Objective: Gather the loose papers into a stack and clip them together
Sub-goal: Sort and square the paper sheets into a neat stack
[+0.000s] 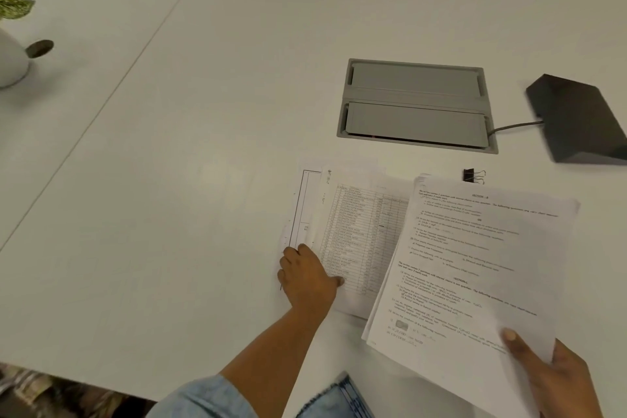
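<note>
Several loose printed papers [356, 231] lie overlapping on the white table [203, 146], the top one a table of rows. My left hand [307, 276] rests on their lower left edge, fingers spread flat over the sheets. My right hand [556, 380] grips the lower right corner of a small stack of text pages [475, 265], held tilted just above the table and overlapping the loose sheets' right side. A black binder clip [473, 176] lies on the table just beyond the held pages, touching neither hand.
A grey cable hatch [415, 105] is set into the table behind the papers. A black wedge-shaped device [580, 119] with a cable sits at the right edge. A white plant pot [12, 58] stands far left. The table's near edge runs below my left arm.
</note>
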The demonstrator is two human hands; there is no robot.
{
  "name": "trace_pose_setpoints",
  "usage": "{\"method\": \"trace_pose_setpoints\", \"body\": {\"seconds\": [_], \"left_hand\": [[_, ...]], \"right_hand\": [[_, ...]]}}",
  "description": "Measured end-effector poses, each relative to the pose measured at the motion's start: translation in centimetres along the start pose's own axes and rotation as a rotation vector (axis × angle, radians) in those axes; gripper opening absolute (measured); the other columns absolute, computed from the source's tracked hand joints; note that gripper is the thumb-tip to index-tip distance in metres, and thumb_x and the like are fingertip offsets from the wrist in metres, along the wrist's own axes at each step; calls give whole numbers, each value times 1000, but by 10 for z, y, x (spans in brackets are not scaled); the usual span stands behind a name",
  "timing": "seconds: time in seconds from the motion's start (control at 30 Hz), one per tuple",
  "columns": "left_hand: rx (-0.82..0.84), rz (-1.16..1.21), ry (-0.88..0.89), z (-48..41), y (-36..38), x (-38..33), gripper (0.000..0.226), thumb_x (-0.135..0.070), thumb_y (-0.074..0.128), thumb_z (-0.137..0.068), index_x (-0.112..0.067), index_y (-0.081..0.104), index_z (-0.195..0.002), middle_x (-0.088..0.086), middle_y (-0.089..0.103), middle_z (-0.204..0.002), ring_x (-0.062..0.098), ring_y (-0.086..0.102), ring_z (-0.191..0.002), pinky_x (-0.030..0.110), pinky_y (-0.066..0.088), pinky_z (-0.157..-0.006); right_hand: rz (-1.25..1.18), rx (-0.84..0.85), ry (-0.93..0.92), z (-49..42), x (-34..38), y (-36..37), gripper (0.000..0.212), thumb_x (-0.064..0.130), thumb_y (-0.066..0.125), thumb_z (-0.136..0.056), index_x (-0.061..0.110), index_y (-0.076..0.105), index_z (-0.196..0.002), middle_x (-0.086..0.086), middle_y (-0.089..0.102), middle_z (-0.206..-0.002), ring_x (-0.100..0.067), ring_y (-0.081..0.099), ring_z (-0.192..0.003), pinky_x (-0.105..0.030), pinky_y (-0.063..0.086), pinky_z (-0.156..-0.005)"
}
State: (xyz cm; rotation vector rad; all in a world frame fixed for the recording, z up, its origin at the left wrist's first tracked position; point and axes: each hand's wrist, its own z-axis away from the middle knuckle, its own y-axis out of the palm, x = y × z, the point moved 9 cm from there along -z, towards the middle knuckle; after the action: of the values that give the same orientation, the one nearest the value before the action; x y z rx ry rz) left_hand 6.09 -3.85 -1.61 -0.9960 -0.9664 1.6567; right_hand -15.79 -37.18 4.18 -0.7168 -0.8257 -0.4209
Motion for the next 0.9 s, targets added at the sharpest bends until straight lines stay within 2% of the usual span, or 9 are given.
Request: {"method": "trace_pose_setpoints", "body": {"seconds": [0.1,0.23,0.4,0.53,0.6,0.7,0.8,0.83,0.9], "left_hand": [[-26,-15,13,2,-1,-2,83,-63,81,-62,-13,51,-121,6,52,-121,21,51,-111,33,43,-93],[-49,-4,14,5,-3,-3,83,-62,80,-63,-14,52,-124,5,52,-123,22,50,-114,33,41,-96],[-69,26,20,8,-6,-3,87,-61,82,-61,-15,51,-128,5,52,-127,22,49,-117,33,39,-97],[-61,56,14,9,-10,-6,81,-51,87,-61,-15,48,-123,4,55,-124,21,53,-114,32,42,-97],[-31,121,13,8,-10,-8,71,-39,88,-66,-15,48,-119,3,59,-120,21,58,-109,31,48,-93],[43,347,-34,3,-6,-5,54,-24,82,-78,-14,52,-121,5,67,-115,24,67,-100,29,52,-75],[144,534,-52,-4,3,-4,36,-19,68,-91,-9,61,-125,7,70,-120,27,68,-104,34,56,-85],[171,566,-56,-6,4,-3,28,-17,67,-92,-8,66,-119,9,72,-115,27,69,-99,35,59,-80],[172,606,-96,-8,5,3,13,-17,69,-89,-6,69,-97,10,74,-100,24,69,-83,24,53,-57]], "right_hand": [[-18,-14,4,-1,-2,-2,19,15,76,-82,13,70,-100,-14,70,-93,-15,61,-77,-36,46,-80],[-34,-11,-4,-3,-3,-2,21,12,75,-83,11,70,-104,-13,70,-94,-16,62,-78,-18,54,-59],[-35,1,-31,-4,0,1,21,15,75,-83,12,69,-103,-9,69,-88,-11,61,-76,-31,45,-70],[-34,-1,-20,-9,-2,-1,21,18,75,-83,14,68,-102,-11,68,-89,-21,63,-78,-38,47,-78],[-44,-2,-17,-12,-4,-2,21,19,75,-83,14,68,-102,-14,68,-92,-25,63,-81,-41,46,-82],[-75,1,-2,-16,-6,-2,23,18,76,-82,13,68,-103,-14,69,-94,-29,65,-86,-44,48,-88],[-94,0,4,-19,-8,-3,20,19,75,-82,15,68,-100,-10,70,-92,-29,66,-86,-46,48,-90],[-99,1,4,-19,-8,-3,18,19,75,-82,16,68,-98,-8,71,-91,-28,66,-85,-45,49,-89],[-111,0,4,-21,-10,-4,15,20,75,-82,17,68,-95,-2,71,-90,-25,67,-82,-42,49,-85]]}}
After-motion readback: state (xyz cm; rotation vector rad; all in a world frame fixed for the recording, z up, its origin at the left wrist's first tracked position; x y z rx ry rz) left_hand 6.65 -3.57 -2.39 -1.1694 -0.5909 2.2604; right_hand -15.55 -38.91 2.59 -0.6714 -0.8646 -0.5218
